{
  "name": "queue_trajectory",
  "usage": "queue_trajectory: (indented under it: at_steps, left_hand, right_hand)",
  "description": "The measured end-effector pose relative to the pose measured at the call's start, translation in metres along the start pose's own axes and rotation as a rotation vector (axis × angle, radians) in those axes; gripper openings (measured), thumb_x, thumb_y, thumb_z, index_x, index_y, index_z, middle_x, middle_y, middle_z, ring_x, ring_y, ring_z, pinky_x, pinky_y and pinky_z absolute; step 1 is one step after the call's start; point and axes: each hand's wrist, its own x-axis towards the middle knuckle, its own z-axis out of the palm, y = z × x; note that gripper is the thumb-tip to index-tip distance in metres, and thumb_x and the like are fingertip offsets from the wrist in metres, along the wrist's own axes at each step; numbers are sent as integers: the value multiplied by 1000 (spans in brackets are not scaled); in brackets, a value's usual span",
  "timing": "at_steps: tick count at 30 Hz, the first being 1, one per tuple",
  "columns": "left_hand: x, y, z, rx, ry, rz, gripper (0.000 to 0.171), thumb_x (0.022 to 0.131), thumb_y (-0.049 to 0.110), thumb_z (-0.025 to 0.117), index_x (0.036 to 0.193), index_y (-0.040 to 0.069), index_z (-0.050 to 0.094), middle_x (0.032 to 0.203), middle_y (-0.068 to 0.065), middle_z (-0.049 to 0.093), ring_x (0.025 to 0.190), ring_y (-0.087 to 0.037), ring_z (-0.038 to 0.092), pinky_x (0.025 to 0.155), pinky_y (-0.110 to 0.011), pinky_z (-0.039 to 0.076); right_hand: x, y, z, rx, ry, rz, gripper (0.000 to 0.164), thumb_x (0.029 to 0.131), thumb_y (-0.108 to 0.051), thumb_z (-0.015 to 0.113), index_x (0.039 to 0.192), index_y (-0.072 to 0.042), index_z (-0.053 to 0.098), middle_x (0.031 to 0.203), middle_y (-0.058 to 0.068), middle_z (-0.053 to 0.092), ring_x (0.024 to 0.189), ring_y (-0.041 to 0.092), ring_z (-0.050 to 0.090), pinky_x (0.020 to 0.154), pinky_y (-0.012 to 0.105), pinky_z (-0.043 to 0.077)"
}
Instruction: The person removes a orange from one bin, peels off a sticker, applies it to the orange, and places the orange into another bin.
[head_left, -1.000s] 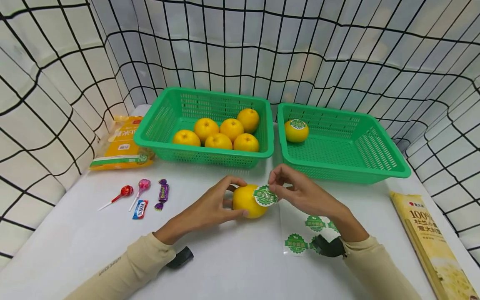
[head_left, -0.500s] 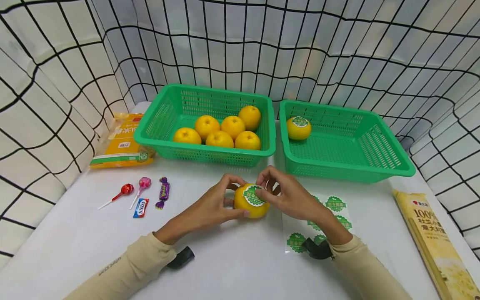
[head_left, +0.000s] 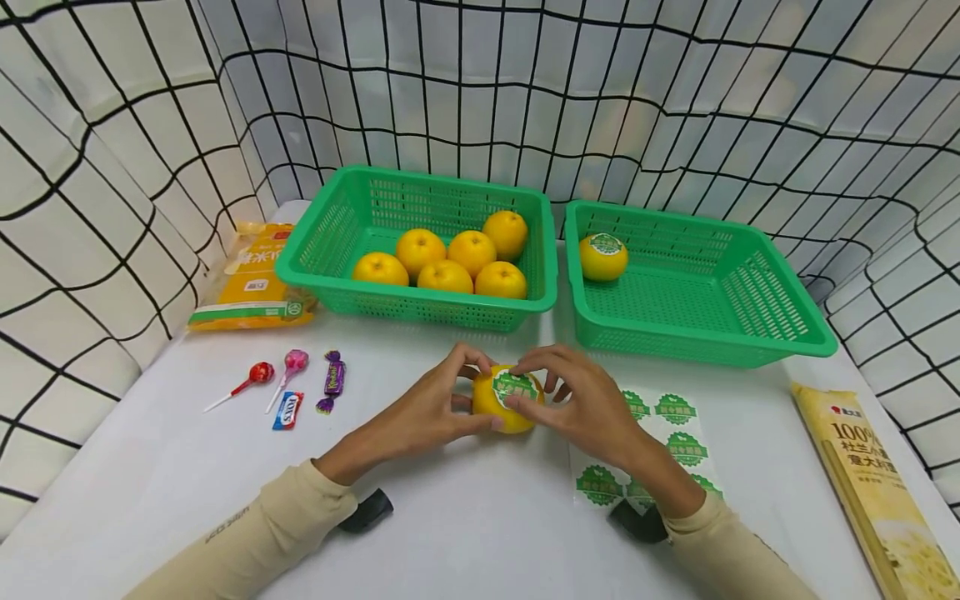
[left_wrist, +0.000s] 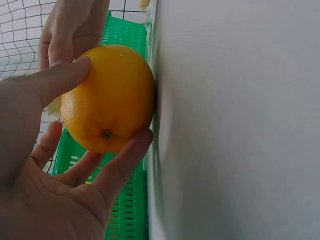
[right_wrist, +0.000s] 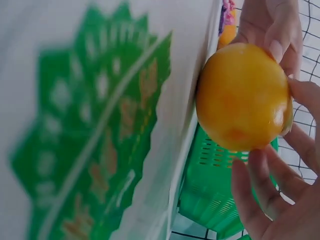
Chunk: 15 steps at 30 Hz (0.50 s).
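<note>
From where I stand, the person's left hand point(head_left: 435, 408) holds a yellow orange point(head_left: 489, 412) at the middle of the head view, just above the tabletop or on it, I can't tell which. The thumb lies along the near side and the fingers curl round the far side. The right hand point(head_left: 583, 400) comes in from the right, thumb and forefinger spread apart over a round green-and-white sticker point(head_left: 514, 384) on the fruit, touching it; its other fingers hang loosely below.

Under the right wrist, right of centre, a sheet of green stickers point(head_left: 654, 427) lies on the white tabletop point(head_left: 465, 525). At upper centre a green basket point(head_left: 420, 305) holds six oranges point(head_left: 445, 277); at upper right a second basket point(head_left: 697, 346) has one stickered orange point(head_left: 602, 265) in its left end. Left of centre sit a red lollipop point(head_left: 261, 372), a pink lollipop point(head_left: 296, 361), a purple sweet point(head_left: 334, 377) and a small blue, white and red sweet point(head_left: 287, 411). A yellow bag point(head_left: 255, 283) leans at the left, and a long yellow packet point(head_left: 873, 483) lies at the lower right.
</note>
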Motion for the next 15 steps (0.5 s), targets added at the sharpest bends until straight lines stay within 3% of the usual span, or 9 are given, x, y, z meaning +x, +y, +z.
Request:
queue_trajectory:
  at_steps: [4,9,12,15]
  left_hand:
    - [1,-1,-1,8,10,9,56,91,4,84,128,11,43,144,-12,52,131,-35,53,96,-32,61]
    - [1,-1,-1,42,19,29,60,91,8,85,135,15,44,144,-10,53,132,-36,55,97,-36,61]
    - [1,-2,-2,49,7,45,53,91,10,85,131,15,51,140,-8,56,129,-33,56,98,-38,61]
    - [1,-2,-2,43,-6,41,47,92,9,85,127,14,54,138,-8,56,129,-33,55,99,-37,61]
  right_hand:
    - [-2,-1,3,-84,33,-20,42,87,-38,90,123,-21,76,126,-5,72,82,11,63,67,34,58]
    - [-3,-3,3,-110,30,1,44,86,-41,90,124,-23,75,127,-7,72,82,9,63,67,30,57]
    - [-3,-2,1,-39,6,17,43,88,-37,89,126,-22,75,127,-6,72,84,11,63,70,30,58]
    - [-3,3,-2,105,-11,59,33,93,-28,85,123,-20,77,124,-4,75,89,14,66,76,33,62]
